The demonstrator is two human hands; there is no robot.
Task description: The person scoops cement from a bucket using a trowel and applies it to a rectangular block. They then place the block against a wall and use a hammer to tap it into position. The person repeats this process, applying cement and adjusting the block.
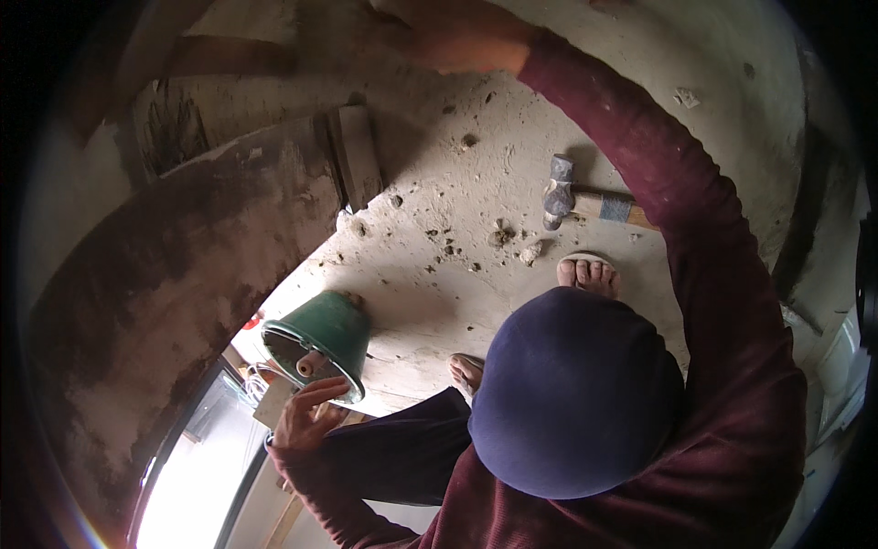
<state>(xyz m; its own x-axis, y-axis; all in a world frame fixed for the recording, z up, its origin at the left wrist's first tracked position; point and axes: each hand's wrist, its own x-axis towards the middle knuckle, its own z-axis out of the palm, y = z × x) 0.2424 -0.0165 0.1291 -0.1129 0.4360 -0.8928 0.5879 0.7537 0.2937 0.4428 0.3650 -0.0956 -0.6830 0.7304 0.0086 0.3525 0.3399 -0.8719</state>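
Note:
My right hand (pixel 466 41) reaches across to the top of the view, its fingers in shadow and smeared, so I cannot make out whether they hold anything. Over my bent left knee, my left hand (pixel 311 414) has its fingers apart and holds nothing, close to the rim of a green bucket (pixel 334 331). The bucket leans with its mouth toward me, and the end of a round handle (pixel 312 362) shows inside. On the floor past my right foot lies a hammer (pixel 560 192), with blue tape around its wooden handle; my right sleeve hides the handle's end.
Chunks of rubble (pixel 501 235) and grit are scattered over the pale, dusty floor (pixel 421 302). To the left a large dark, patchy curved slab (pixel 183 247) runs along, a flat strip (pixel 358 156) at its end. A bright pane (pixel 197 467) and cables (pixel 256 382) are at lower left.

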